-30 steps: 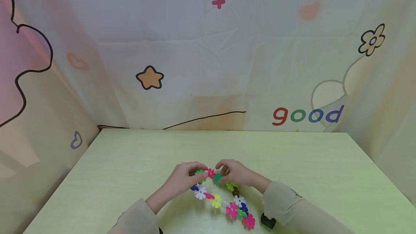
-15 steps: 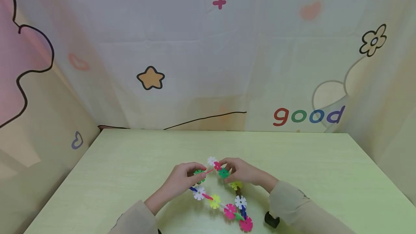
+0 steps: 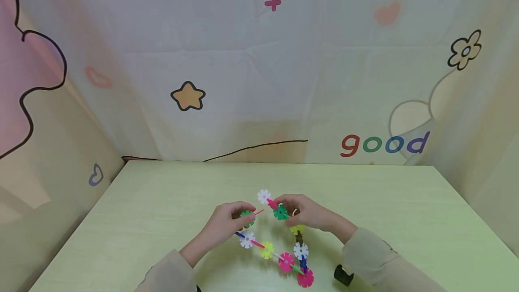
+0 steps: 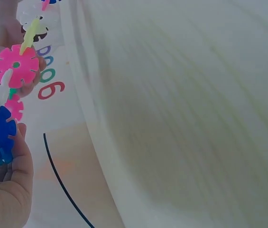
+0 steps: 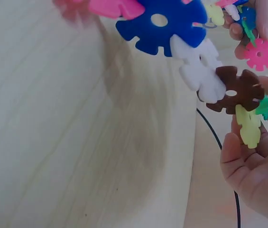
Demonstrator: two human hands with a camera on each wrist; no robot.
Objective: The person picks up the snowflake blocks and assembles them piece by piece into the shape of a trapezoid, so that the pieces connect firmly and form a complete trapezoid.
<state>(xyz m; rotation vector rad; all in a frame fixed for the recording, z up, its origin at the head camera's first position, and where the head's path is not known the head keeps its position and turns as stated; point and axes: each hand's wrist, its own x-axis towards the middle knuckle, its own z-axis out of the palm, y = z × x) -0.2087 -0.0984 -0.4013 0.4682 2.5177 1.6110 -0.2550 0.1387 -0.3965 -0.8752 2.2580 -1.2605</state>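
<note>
A chain of interlocking plastic snowflake discs (image 3: 266, 250) in several colours hangs between the two hands, its ends apart. My left hand (image 3: 220, 226) pinches one end around a green disc (image 3: 247, 218); a thin red disc (image 3: 260, 212), seen edge-on, sticks out past the fingertips. Opposite, my right hand (image 3: 314, 214) grips the chain by a dark green disc (image 3: 279, 212). Beyond those fingers a pink disc (image 3: 272, 203) and a white disc (image 3: 264, 196) form the other end. In the right wrist view, a yellow disc (image 5: 250, 130) lies against the right fingers, below a brown disc (image 5: 240, 90).
A pale wooden table (image 3: 162, 193) lies under the hands. Printed cloth (image 3: 227, 75) stands behind it and at both sides. Beside the right sleeve (image 3: 373, 256) is a small black object (image 3: 343, 275), its kind unclear.
My right hand has moved right and slightly away, carrying its chain end. The ends, close together one second ago, now stand apart, and the white end disc has come into view. The left hand barely moved.
</note>
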